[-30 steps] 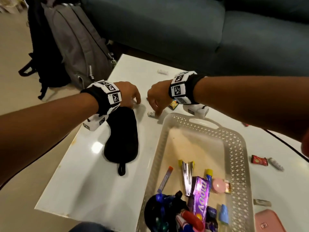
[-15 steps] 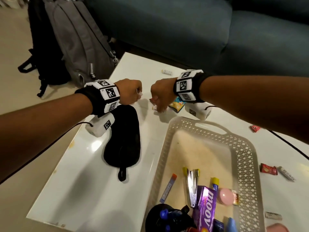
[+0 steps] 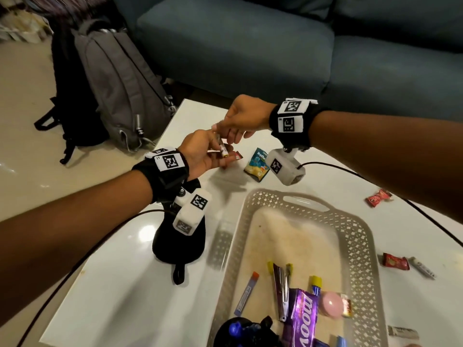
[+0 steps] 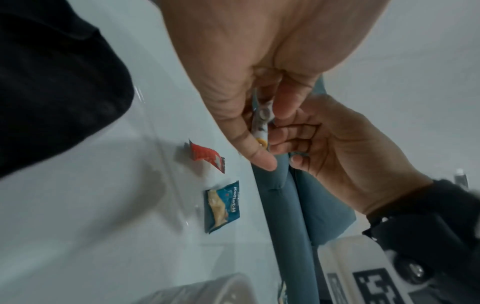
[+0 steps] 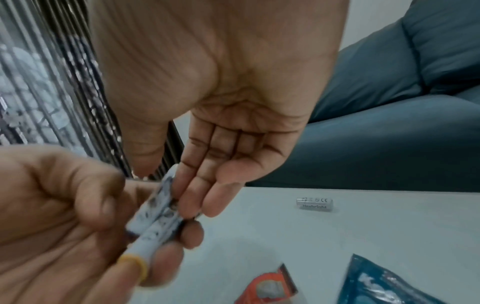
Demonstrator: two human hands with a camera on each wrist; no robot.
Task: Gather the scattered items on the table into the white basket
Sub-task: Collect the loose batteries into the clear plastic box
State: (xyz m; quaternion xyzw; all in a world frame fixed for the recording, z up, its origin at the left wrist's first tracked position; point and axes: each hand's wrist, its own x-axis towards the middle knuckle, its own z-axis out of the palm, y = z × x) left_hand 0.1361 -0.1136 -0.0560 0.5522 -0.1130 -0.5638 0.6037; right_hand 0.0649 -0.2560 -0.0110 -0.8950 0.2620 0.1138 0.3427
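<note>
Batteries (image 3: 223,153) mid-handover
Both left hand (image 3: 200,156) and right hand (image 3: 244,118) pinch them; a slack swap could drop one short of the white basket (image 3: 364,246), five o'clock.

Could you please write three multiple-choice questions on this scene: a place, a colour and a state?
1. Where does the blue sachet lie? A) on the table, beyond the basket B) inside the basket C) half off the table's edge
2. What colour is the eye mask? A) white B) black C) red
3. What is the left hand doing? A) pressing flat on the table B) gripping the basket C) holding small batteries
Answers: 1 A, it lies flat past the basket's far rim; 2 B, it shows black against the white table; 3 C, its fingers curl round them.
</note>
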